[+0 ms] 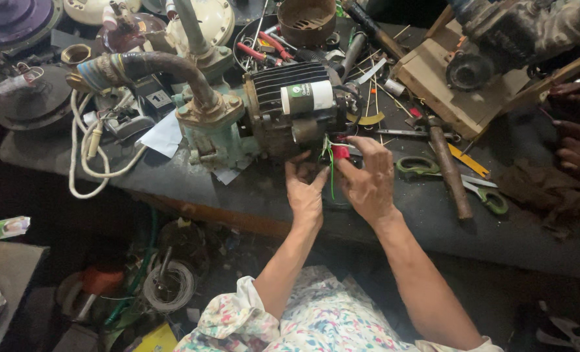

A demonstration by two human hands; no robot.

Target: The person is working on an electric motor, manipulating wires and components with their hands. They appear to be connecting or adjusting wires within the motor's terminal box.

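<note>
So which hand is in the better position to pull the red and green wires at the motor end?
Probably the right hand: its fingertips already pinch at the red and green wires. The left hand rests lower, beneath the motor.

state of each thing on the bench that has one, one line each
left hand: open, fingers touching the motor's end
right hand: fingers pinched at the red and green wires
pump motor: lying on its side, wires hanging loose
scissors: lying flat, blades shut
hammer: lying flat, untouched
white cable: loosely coiled over the bench edge
</note>
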